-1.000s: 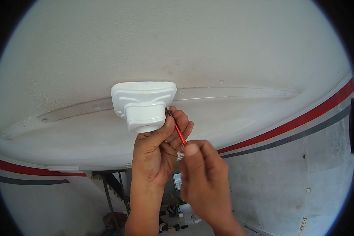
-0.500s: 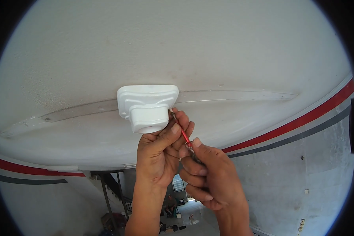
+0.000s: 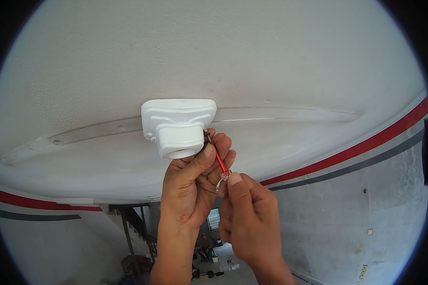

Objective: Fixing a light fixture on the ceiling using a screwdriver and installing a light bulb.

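A white lamp holder (image 3: 179, 135) with a round opening underneath sits against the ceiling, over a flat cable strip (image 3: 257, 114). A screwdriver (image 3: 219, 159) with a red shaft slants up to the holder's right side. Its tip meets a small screw-like piece there, too small to make out well. My left hand (image 3: 188, 190) is closed around the upper shaft near the tip, thumb in front and fingers behind, just below the holder. My right hand (image 3: 252, 213) grips the screwdriver's clear handle from below; most of the handle is hidden by the fingers.
Walls with a red stripe (image 3: 342, 154) and a grey stripe curve around both sides. Far below are a staircase (image 3: 140, 225), a seated person (image 3: 205, 246) and dark items on the floor. A wall switch (image 3: 369, 232) is at the lower right.
My right hand has turned, its back now facing me more, and shifted slightly left on the handle. My left hand stays at the shaft. The view has moved slightly.
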`<move>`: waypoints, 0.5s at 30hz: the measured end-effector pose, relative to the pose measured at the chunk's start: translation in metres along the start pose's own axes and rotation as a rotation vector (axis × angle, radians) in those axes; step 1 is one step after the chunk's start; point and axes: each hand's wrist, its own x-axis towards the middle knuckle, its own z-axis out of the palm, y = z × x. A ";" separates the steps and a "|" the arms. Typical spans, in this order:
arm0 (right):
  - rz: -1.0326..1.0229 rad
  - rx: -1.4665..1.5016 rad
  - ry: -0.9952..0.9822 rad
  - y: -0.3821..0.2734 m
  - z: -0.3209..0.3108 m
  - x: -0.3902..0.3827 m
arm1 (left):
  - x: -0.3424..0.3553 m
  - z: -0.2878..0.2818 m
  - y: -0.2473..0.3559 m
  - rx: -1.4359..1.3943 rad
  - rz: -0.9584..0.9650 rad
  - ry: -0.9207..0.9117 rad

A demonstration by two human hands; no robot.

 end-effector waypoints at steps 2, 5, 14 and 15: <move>0.507 0.734 -0.186 -0.013 -0.007 0.003 | 0.000 0.000 0.003 0.003 -0.034 -0.012; 0.328 0.475 -0.143 -0.006 0.001 0.003 | 0.001 0.000 0.007 0.081 -0.070 0.026; -0.405 -0.803 0.133 0.017 0.016 0.003 | 0.004 0.000 0.001 -0.044 0.004 -0.036; -0.408 -0.801 0.126 0.011 0.013 0.004 | 0.004 0.002 0.001 -0.017 -0.017 -0.013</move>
